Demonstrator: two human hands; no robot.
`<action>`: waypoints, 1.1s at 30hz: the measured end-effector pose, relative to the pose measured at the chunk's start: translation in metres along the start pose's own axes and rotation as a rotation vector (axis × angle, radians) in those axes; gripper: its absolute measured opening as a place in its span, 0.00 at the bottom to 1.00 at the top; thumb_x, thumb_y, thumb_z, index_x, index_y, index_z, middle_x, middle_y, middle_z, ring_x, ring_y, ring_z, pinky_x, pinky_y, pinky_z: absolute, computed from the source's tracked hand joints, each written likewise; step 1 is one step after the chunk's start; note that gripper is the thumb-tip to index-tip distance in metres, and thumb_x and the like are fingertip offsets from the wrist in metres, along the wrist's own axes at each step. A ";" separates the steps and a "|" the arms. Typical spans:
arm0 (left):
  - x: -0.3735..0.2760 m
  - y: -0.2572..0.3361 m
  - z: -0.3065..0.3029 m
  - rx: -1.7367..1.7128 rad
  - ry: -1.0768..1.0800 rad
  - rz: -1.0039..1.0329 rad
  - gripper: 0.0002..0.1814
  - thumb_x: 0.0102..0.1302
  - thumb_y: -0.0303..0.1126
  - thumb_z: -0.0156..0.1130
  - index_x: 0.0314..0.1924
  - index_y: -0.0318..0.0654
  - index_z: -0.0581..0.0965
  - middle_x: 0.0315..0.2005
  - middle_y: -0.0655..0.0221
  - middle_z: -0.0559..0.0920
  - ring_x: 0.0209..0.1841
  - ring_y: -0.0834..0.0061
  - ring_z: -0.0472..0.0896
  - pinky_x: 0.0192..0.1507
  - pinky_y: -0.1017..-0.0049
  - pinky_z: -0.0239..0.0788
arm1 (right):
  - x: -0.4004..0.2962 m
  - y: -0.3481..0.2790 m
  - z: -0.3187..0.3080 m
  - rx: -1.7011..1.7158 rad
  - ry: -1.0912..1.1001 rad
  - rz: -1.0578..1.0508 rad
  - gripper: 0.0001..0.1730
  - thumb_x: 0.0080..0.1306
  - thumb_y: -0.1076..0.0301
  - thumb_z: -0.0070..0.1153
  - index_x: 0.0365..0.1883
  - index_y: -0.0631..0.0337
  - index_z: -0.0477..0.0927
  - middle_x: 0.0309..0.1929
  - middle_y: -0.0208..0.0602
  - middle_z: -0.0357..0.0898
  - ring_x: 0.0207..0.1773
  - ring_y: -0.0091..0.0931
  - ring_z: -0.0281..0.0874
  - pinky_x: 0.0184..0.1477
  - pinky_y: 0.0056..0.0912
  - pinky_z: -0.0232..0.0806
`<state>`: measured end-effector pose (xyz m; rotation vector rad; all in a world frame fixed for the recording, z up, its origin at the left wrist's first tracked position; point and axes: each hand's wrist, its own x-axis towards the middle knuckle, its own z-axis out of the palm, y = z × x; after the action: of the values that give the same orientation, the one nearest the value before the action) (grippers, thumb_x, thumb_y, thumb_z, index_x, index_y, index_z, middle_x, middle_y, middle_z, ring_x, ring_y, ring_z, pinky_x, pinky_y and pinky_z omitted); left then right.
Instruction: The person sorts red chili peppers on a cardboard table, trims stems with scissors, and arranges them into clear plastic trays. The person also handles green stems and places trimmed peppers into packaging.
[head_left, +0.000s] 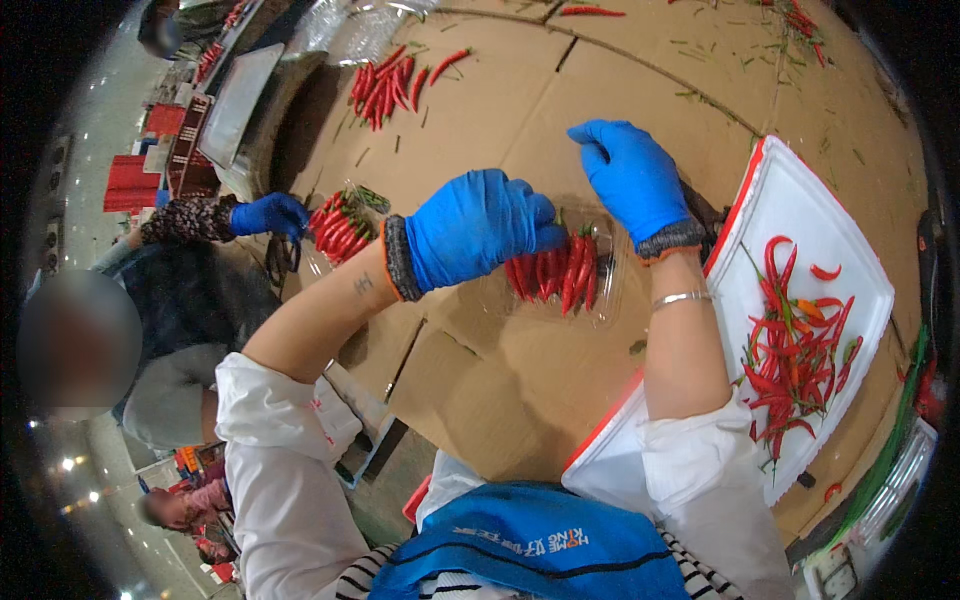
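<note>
My left hand (480, 229), in a blue glove, is curled over the left and far side of a clear plastic tray (609, 259). Red chili peppers (577, 274) lie side by side in that tray, tips towards me. The left fingers are by their stem ends and hide some of them; whether they grip a pepper cannot be told. Beyond the tray's far right corner is my right hand (630, 176), also blue-gloved. Its fingers are bent, and no object shows in it, but the palm side is hidden.
Cardboard (517, 405) covers the table. A white foam tray (847, 277) with loose chilies (795, 352) is at right. A chili pile (386, 86) lies at far left. At left, a co-worker's gloved hand (270, 216) touches another packed chili tray (341, 229).
</note>
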<state>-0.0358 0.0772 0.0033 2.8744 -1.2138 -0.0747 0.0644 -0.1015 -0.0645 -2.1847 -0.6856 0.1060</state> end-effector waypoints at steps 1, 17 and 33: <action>-0.001 -0.008 0.002 -0.041 0.057 -0.015 0.16 0.56 0.31 0.57 0.47 0.51 0.78 0.36 0.68 0.79 0.37 0.63 0.79 0.35 0.66 0.71 | 0.001 0.000 -0.001 0.009 0.010 -0.001 0.13 0.63 0.67 0.51 0.44 0.57 0.82 0.44 0.46 0.81 0.47 0.41 0.78 0.50 0.40 0.70; 0.011 -0.193 0.044 0.128 -0.048 -1.206 0.12 0.61 0.37 0.54 0.38 0.44 0.83 0.40 0.53 0.82 0.44 0.51 0.81 0.45 0.60 0.73 | -0.002 0.005 0.006 0.024 0.084 -0.017 0.11 0.62 0.67 0.51 0.41 0.53 0.83 0.41 0.44 0.81 0.45 0.42 0.78 0.47 0.46 0.71; -0.006 0.093 0.032 -0.491 0.391 -1.187 0.23 0.55 0.34 0.62 0.53 0.51 0.79 0.21 0.65 0.80 0.23 0.70 0.80 0.30 0.71 0.72 | -0.001 0.000 0.001 -0.002 0.018 -0.001 0.13 0.63 0.66 0.51 0.43 0.56 0.82 0.43 0.45 0.81 0.46 0.41 0.78 0.49 0.40 0.71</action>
<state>-0.1077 0.0167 -0.0252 2.5190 0.5620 0.1447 0.0630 -0.1013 -0.0653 -2.1843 -0.6770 0.0849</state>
